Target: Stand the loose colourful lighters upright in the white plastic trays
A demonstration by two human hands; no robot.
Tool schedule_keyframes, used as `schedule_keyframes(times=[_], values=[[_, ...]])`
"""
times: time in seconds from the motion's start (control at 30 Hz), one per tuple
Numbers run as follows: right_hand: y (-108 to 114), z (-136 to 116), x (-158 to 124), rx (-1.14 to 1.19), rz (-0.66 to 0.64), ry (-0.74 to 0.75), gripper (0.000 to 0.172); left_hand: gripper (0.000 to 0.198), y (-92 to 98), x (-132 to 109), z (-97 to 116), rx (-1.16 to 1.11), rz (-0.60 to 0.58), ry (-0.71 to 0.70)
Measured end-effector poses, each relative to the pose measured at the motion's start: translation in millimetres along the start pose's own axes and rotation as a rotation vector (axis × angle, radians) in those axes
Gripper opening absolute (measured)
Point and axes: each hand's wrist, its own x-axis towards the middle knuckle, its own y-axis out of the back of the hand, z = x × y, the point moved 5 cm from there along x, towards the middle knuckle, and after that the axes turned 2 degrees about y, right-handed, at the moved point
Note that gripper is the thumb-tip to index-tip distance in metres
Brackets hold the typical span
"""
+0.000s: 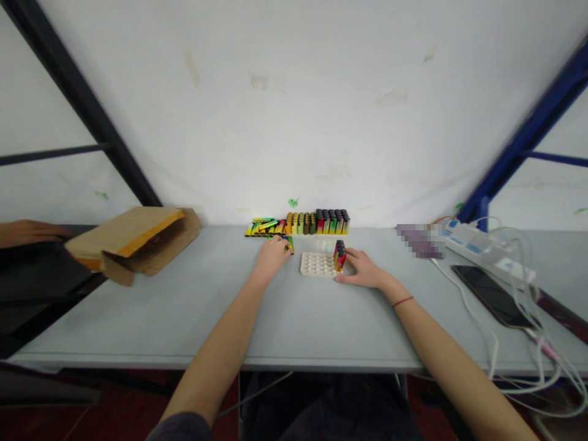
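White rectangular tray (316, 266), pitted with round hollows, lies on the smooth grey bench (294, 324); glossy lighters (340, 256) stand at its right end. Right hand (366, 270): fingers spread there. Left hand (271, 260): fingers at shiny yellow lighter (290, 246), grip indeterminable.

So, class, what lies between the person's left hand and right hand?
In the head view, a white tray with round holes lies between the left hand and right hand, with upright lighters at its right end.
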Motion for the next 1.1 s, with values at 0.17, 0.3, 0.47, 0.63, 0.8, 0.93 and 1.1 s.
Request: schedule_keyframes(times=[0.17,0.3,0.47,0.63,0.8,0.93,1.1], values=[[0.0,0.1,-0.3,0.008,0.004,-0.021,0.086,0.029,6.6,0.1,-6.7,-0.023,0.015,0.1],[-0.6,0.1,-0.3,0.002,-0.003,-0.018,0.085,0.032,8.7,-1.9,-6.6,0.01,0.024,0.134],[-0.5,-0.1,0.1,0.003,-0.004,-0.013,0.083,0.032,12.3,-5.8,-2.5,0.073,0.045,0.136],[0.3,-1.0,-0.1,0.009,-0.001,-0.008,0.082,0.037,15.8,-9.7,2.3,0.091,0.038,0.15],[0.3,-0.8,-0.2,0.011,0.002,-0.009,0.082,0.036,14.9,-12.8,9.2,0.102,0.057,0.161],[-0.3,-0.4,-0.4,0.007,-0.005,-0.015,0.082,0.032,12.1,-13.7,9.2,0.077,0.048,0.183],[-0.3,-0.6,-0.6,0.0,0.001,-0.021,0.083,0.029,20.2,-8.0,10.3,-0.328,0.186,0.221]])
